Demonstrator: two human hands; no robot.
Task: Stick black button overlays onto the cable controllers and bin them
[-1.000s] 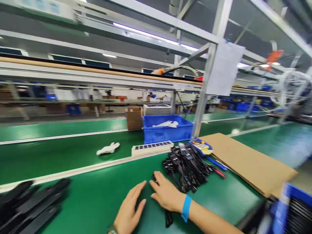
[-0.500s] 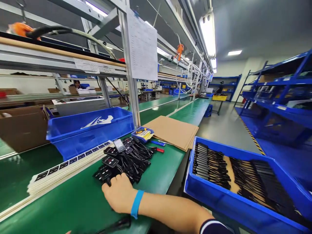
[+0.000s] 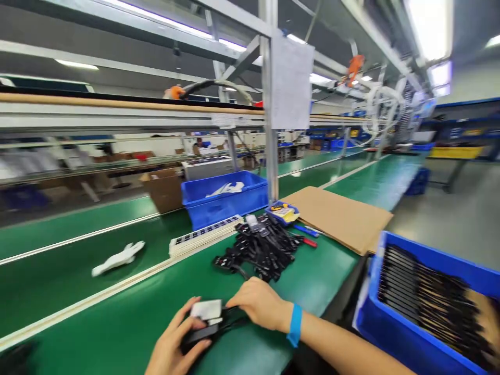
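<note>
A heap of black corded plastic devices (image 3: 267, 249) is lying on a flat green worktable (image 3: 328, 271). Behind-left, a blue rectangular plastic bin (image 3: 219, 209) is standing; rightward, flat brown cardboard (image 3: 339, 216) is lying behind a blue rectangular plastic crate (image 3: 390, 328).

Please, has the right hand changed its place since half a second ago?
Yes. Judged against the fixed post, the right hand has come back toward the person, away from the black pile.

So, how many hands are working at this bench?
2 show: the left hand holds a black device, the right hand is at blurred cables. Others may be hidden.
</note>
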